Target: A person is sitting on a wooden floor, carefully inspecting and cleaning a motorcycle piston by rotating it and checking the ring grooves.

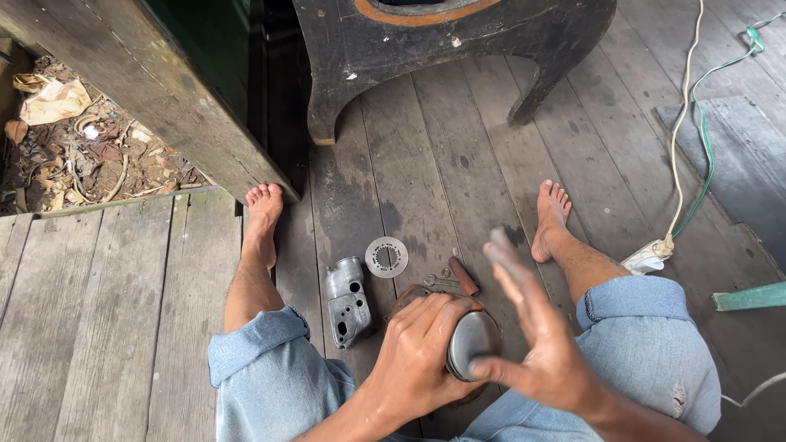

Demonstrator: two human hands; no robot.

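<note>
- Round metal part [473,342], grey and domed, sits between the knees, low over the dark wooden floor [426,155], right by the lap.
- Left hand [417,356] has its fingers curled shut around the part's side, and that grip is the only thing steadying it. Something round and brownish shows under the hand; can't tell what it is.
- Right hand [536,327] is flat, fingers spread and empty, palm edge close to the part's face. It's motion-blurred; whether it touches the metal I can't tell.
- Risk: a palm blow landing off-centre would likely cock the part or twist it out of the one-hand grip.
- Risk: the left fingers wrap near the rim, so a miss would probably catch the knuckles.
- Risk: if the part slips, it drops onto small loose bits just ahead: a thin perforated disc [386,256], a small wrench [443,284] and a brown-handled tool [463,276]. These would scatter easily.
- The floor has gaps between planks, so small hardware could fall through.
- Grey cast housing [347,301] lies by the left knee, clear of the hands; a rolling part could knock it.
- Bare feet [264,214] flank the work, so a dropped part could land on toes.
- White and green cables [688,139] run on the right, well apart, little concern.
</note>
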